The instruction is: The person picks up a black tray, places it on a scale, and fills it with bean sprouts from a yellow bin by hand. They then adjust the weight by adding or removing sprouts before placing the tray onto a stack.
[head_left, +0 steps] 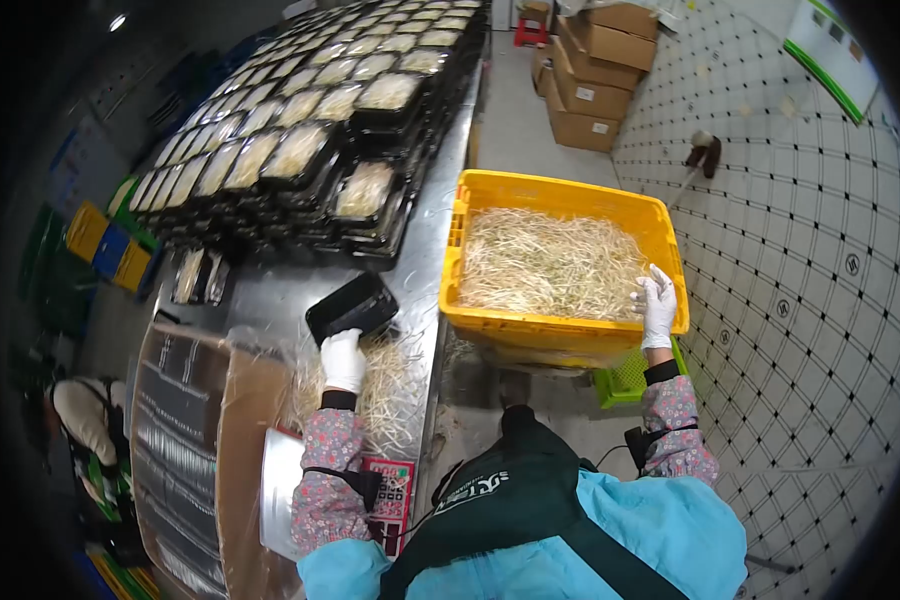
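My left hand (342, 361), in a white glove, grips the near edge of a black plastic tray (356, 303). The tray is tilted above the metal table, and nothing shows inside it. Loose bean sprouts (390, 395) lie on the table beside that hand. My right hand (657, 308), also gloved, is at the right side of a yellow crate (560, 188), its fingers apart near the heap of bean sprouts (550, 262) in it. Whether a few strands touch its fingertips is too small to tell.
Stacked, filled black trays (295, 150) cover the far table. A cardboard box (232, 430) of nested trays stands at left, by a red-keyed scale (390, 492). A green basket (630, 378) sits below the crate. Cartons (585, 95) are piled behind; another person (85, 415) is at left.
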